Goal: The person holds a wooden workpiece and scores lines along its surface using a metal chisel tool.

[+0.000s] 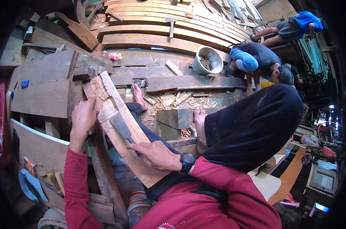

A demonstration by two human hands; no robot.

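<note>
A chisel [120, 126] is held in the right hand [157, 155], its fingers closed around the handle; the blade is positioned over a wooden board [108, 110], slanted from near centre to the left. The board's left edge is touched by the left hand [84, 116]; its finger closure cannot be told. Wood chips [195, 102] are scattered beyond, near a bucket [196, 66].

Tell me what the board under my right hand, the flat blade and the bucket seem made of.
Board: bare wood, by its tan colour, grain and rough, chipped far end. Flat blade: probably steel, dull grey with crisp, straight edges. Bucket: pale grey, matte; perhaps plastic, from its smooth, rounded rim, though painted metal is possible.
</note>
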